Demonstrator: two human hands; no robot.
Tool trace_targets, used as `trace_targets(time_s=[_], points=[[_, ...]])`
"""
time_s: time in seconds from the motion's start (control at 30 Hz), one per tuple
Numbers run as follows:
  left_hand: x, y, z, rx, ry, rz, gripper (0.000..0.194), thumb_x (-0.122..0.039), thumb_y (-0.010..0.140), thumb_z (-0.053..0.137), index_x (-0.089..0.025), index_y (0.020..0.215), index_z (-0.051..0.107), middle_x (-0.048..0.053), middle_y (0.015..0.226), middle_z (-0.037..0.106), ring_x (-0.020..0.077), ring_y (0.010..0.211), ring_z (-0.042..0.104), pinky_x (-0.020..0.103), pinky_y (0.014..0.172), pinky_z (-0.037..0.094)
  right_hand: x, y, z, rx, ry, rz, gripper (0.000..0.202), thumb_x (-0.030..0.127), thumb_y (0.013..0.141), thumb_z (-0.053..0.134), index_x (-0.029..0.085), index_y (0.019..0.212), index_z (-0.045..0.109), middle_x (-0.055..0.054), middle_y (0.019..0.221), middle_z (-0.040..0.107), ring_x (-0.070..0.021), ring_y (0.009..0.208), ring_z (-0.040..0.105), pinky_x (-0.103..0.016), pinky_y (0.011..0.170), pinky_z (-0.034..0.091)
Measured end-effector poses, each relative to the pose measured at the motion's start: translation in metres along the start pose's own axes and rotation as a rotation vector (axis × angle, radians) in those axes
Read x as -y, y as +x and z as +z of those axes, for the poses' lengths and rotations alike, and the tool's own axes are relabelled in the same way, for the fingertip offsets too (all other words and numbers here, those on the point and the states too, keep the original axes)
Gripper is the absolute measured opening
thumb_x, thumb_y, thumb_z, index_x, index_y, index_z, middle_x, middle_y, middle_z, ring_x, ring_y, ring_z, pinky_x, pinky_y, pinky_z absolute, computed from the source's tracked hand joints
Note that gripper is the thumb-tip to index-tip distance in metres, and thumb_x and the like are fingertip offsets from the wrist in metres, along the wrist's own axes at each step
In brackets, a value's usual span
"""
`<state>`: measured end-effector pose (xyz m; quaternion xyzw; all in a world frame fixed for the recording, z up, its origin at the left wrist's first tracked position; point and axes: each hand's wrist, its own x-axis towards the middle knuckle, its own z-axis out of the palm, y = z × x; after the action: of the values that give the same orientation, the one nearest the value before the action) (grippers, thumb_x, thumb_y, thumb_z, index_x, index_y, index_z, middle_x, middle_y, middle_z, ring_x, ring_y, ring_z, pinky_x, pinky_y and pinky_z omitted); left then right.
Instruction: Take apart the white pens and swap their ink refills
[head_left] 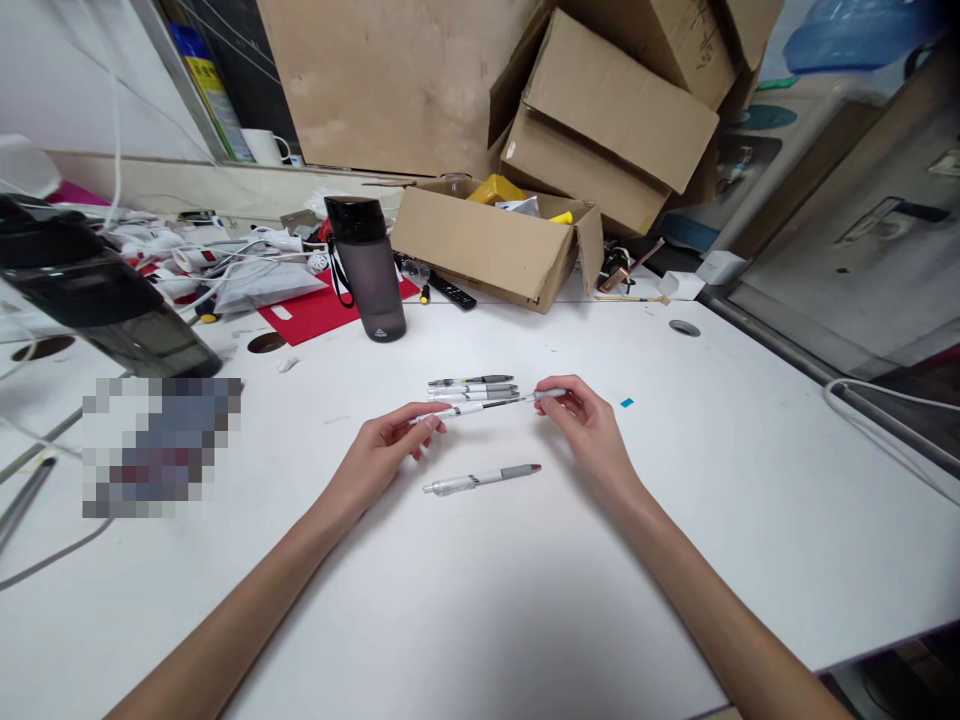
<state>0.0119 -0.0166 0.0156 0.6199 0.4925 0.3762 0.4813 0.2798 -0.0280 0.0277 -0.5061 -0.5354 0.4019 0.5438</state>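
Between finger and thumb, my left hand [394, 440] holds the white pen barrel [466, 408], from which a dark refill [499, 403] sticks out to the right. My right hand [581, 410] pinches the grey grip section [551, 393] of that pen, apart from the barrel, at the refill's tip. Just beyond lie several pens side by side: a dark clear one [469, 380] at the back and white ones with grey grips [487, 392] in front of it. Nearer to me, a whole white pen [480, 479] with a grey grip lies on the white table [480, 600].
A dark water bottle [379, 290] stands behind the pens, with an open cardboard box [487, 240] and a black remote [454, 292] nearby. A larger bottle [112, 290] and tangled cables [225, 255] are at left. A small blue piece [627, 403] lies right of my right hand.
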Motion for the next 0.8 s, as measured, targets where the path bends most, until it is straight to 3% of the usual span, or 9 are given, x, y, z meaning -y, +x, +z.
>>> trace_targets(time_s=[0.27, 0.57, 0.8], points=[[0.000, 0.000, 0.000, 0.017, 0.008, 0.015, 0.037, -0.048, 0.093, 0.063, -0.027, 0.121, 0.075, 0.004, 0.096, 0.074, 0.0159, 0.073, 0.059, 0.028, 0.073, 0.048, 0.001, -0.002, 0.003, 0.046, -0.010, -0.005, 0.016, 0.035, 0.089, 0.067, 0.024, 0.100, 0.067, -0.003, 0.102, 0.069, -0.0195, 0.093, 0.067, -0.034, 0.092, 0.053], [-0.005, -0.002, 0.003, 0.092, 0.054, 0.049, 0.035, -0.047, 0.095, 0.060, -0.025, 0.117, 0.076, 0.004, 0.095, 0.074, 0.0177, 0.078, 0.059, 0.028, 0.076, 0.048, 0.003, -0.010, 0.013, 0.188, 0.007, -0.043, 0.014, 0.032, 0.088, 0.068, 0.024, 0.100, 0.067, -0.004, 0.107, 0.068, -0.0180, 0.091, 0.067, -0.033, 0.089, 0.055], [-0.006, -0.002, 0.005, 0.115, 0.045, 0.058, 0.036, -0.046, 0.096, 0.059, -0.023, 0.117, 0.076, 0.005, 0.090, 0.074, 0.0174, 0.076, 0.057, 0.028, 0.073, 0.046, 0.003, -0.013, 0.015, 0.193, 0.007, -0.052, 0.011, 0.027, 0.089, 0.068, 0.024, 0.100, 0.068, -0.003, 0.107, 0.067, -0.0167, 0.091, 0.066, -0.031, 0.087, 0.055]])
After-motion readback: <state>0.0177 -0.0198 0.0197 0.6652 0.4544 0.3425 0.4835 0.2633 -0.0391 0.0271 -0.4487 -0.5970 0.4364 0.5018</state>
